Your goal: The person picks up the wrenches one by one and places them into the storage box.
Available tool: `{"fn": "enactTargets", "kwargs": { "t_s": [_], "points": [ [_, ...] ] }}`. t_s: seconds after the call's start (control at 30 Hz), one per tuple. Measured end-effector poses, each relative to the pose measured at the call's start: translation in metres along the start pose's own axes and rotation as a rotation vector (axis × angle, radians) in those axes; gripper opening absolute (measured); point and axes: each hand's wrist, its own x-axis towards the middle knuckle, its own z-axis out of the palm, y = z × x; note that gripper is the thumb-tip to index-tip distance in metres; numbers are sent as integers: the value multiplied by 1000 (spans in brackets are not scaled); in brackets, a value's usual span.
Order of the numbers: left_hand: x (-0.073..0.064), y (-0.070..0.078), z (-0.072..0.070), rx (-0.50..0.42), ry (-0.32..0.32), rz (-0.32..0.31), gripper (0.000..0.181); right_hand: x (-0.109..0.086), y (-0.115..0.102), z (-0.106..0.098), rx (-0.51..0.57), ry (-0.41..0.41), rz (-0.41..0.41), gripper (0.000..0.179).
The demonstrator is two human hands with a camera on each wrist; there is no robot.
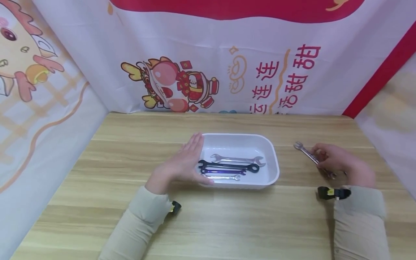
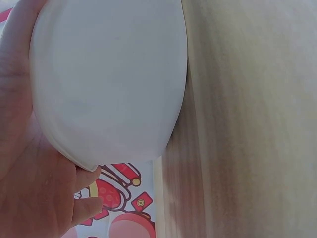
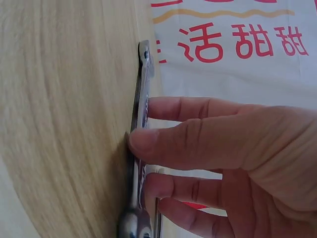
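Backdrop: printed white cloth [image 1: 224, 38] with red characters and a cartoon figure hangs at 12 o'clock.
Work surface: wood-grain tabletop [image 1: 240, 224].
Container: white round-cornered tray [image 1: 270, 157], upright on the tabletop.
Container contents: four wrenches, laid side by side roughly along the 9-to-3 o'clock line. Order from 12 towards 6: silver double open-end wrench [image 1: 237, 159], black combination wrench [image 1: 227, 166], slim purple wrench [image 1: 225, 172], small silver wrench [image 1: 224, 177].
Left hand [image 1: 185, 162]: fingers extended, spread along the tray's 9 o'clock end; thumb at the 6 o'clock rim.
Right hand [image 1: 339, 159]: thumb and fingers pinch the shank of a loose silver wrench [image 1: 307, 152].
Pinched wrench position: outside the tray, at 3 o'clock; one open end points to 10 o'clock. Contact with the tabletop cannot be told.
Adjacent part: thin metal edge [image 3: 158, 223] beside the pinched wrench, too hidden to identify.
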Motion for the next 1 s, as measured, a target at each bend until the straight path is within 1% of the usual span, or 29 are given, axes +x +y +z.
{"fn": "enactTargets", "kwargs": {
  "t_s": [0.1,0.17,0.37,0.53,0.63,0.83,1.0],
  "points": [
    [-1,0,0,-5,1,9,146,2,-1,1,-37,23,-38,33],
    [-1,-1,0,-10,2,17,147,3,-1,2,-57,31,-45,31],
    [0,-2,1,-2,6,19,149,5,-3,3,-83,17,-27,25],
    [0,-2,1,2,6,17,149,4,-4,4,-69,2,0,24],
    [0,-2,1,1,3,18,149,3,-5,4,-56,3,3,20],
    [1,-3,1,8,0,23,149,2,-2,4,-61,13,-62,12],
    [0,-3,0,13,-3,18,148,2,0,2,-47,17,-75,12]
  ]
}}
